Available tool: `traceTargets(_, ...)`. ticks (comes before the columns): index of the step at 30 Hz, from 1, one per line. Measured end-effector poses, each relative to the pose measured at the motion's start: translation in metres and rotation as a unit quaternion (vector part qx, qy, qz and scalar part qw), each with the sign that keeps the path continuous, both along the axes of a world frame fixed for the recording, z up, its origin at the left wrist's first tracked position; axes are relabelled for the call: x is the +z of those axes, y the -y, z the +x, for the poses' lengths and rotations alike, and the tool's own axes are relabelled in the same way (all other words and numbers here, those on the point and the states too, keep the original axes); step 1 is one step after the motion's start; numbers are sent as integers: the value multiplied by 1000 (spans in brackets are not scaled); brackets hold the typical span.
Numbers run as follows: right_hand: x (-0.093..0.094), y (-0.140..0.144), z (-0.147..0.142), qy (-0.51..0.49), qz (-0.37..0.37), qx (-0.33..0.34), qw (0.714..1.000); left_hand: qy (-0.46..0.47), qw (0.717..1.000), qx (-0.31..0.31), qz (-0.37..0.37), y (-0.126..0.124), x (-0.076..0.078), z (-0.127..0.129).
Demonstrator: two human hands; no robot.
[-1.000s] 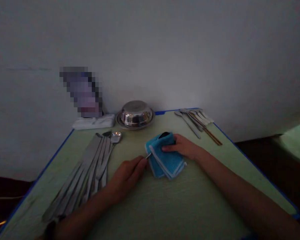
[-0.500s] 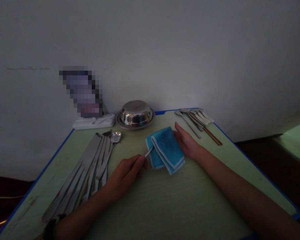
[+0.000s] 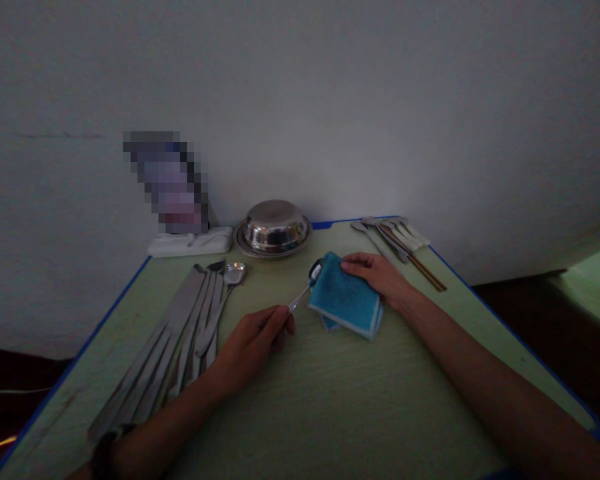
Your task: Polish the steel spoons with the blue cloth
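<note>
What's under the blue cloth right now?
The blue cloth lies on the green table under the right hand. A spoon, in the left hand, shows its bowl at the cloth's left edge. Anything beneath the cloth is covered.

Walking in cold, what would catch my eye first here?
The bright blue cloth mid-table stands out, with the right hand resting on it. The left hand holds a spoon by its handle, its bowl at the cloth's far-left corner. A row of steel cutlery lies on the left, and an upturned steel bowl sits at the far edge.
</note>
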State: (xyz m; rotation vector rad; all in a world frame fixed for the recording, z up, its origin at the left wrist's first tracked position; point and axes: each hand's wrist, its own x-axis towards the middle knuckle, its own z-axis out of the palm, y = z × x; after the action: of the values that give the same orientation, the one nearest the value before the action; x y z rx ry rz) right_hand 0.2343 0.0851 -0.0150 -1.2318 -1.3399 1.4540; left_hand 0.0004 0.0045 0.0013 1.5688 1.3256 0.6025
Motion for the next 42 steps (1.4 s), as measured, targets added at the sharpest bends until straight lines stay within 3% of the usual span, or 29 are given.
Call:
traceTargets(4, 3, -8, 13, 124, 110, -63, 984, -19, 1000, 0, 8, 0, 1, 1)
traceTargets(7, 14, -3, 14, 184, 191, -68, 962, -34, 999, 5, 11, 1, 5, 3)
traceTargets(9, 24, 6, 12, 232, 245, -26, 941, -46, 999, 9, 11, 2, 8, 5)
traceTargets(11, 32, 16, 10, 340, 321, 65, 882, -61, 998, 14, 10, 3, 10, 7)
traceTargets(13, 36, 24, 9, 407, 339, 120, 839, -71, 997, 16, 11, 4, 12, 8)
traceTargets(15, 36, 27, 10, 428, 333, 156, 826, -76, 997, 16, 13, 4, 13, 9)
traceTargets(18, 35, 23, 14, 412, 318, 189, 833, -79, 997, 18, 18, 4, 13, 9)
traceTargets(21, 40, 18, 22, 381, 296, 161, 861, -75, 997, 23, 18, 4, 12, 9)
traceTargets(26, 55, 17, 37, 165, 156, 75, 971, -24, 999, 42, 17, 4, 7, 5)
traceTargets(28, 54, 16, 40, 79, 97, 37, 991, 5, 999, 52, 7, 3, 3, 3)
traceTargets(31, 44, 10, 42, 92, 74, 0, 993, 31, 997, 64, -3, 2, 0, 2)
traceTargets(36, 24, -3, 46, 191, 121, -39, 973, 21, 998, 57, -4, 2, 1, 3)
traceTargets(42, 20, -3, 54, 274, 155, -54, 948, 14, 998, 53, 6, 3, 2, 3)
